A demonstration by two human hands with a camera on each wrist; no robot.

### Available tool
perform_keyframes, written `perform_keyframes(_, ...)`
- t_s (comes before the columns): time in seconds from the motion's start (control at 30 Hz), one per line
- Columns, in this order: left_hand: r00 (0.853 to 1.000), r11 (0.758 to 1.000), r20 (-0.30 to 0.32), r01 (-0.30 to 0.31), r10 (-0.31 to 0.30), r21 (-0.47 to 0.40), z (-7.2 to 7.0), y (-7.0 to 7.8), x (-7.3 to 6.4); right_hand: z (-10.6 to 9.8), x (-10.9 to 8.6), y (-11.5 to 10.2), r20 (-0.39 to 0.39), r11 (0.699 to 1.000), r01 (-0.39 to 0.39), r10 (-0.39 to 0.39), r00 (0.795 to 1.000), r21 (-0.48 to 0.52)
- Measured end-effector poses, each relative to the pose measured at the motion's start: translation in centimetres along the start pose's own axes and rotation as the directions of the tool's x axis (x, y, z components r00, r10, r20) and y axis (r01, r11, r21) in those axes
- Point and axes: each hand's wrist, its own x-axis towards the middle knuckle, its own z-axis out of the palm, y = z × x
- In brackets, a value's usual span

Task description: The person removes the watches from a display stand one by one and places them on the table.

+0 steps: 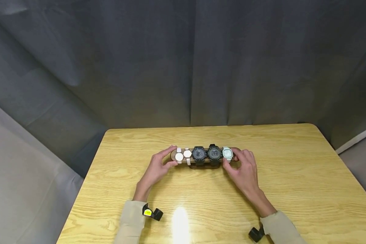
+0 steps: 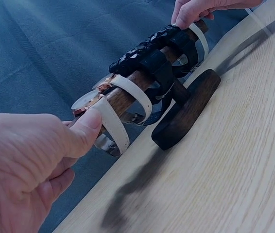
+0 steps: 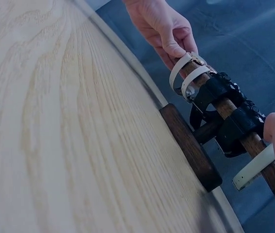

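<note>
A dark wooden watch stand (image 2: 191,114) carries a row of wristwatches along its bar. At the bar's left end is a white-strapped watch (image 1: 179,157), which my left hand (image 1: 155,169) pinches between thumb and fingers. Beside it sits a second, slimmer white-strapped watch (image 1: 187,154). Two chunky black watches, one left (image 1: 199,153) and one right (image 1: 214,153), fill the middle. My right hand (image 1: 245,173) grips the pale mint watch (image 1: 227,153) at the right end, thumb on its near side. In the right wrist view its pale strap (image 3: 254,167) loops below the bar.
The stand is on a light wood-grain table (image 1: 207,200), toward its far edge. Dark grey curtain fabric (image 1: 189,67) hangs behind and around it. Black wrist cameras, left (image 1: 157,214) and right (image 1: 256,234), sit by the beige sleeves.
</note>
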Motion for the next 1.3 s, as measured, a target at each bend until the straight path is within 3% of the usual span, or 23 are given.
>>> perform_keyframes(0.6, 1.0, 1.0, -0.004, -0.028, 0.028, 0.006, 0.0, -0.2, 0.1, -0.3, 0.3, -0.2, -0.026, 1.0, 0.006, -0.006, 1.0, 0.015)
perform_keyframes(1.3, 0.999, 0.999, -0.009, -0.049, 0.05, 0.02, -0.1, -0.2, 0.1, -1.2, 0.9, -0.2, 0.001, 1.0, -0.031, 0.031, 1.0, -0.003)
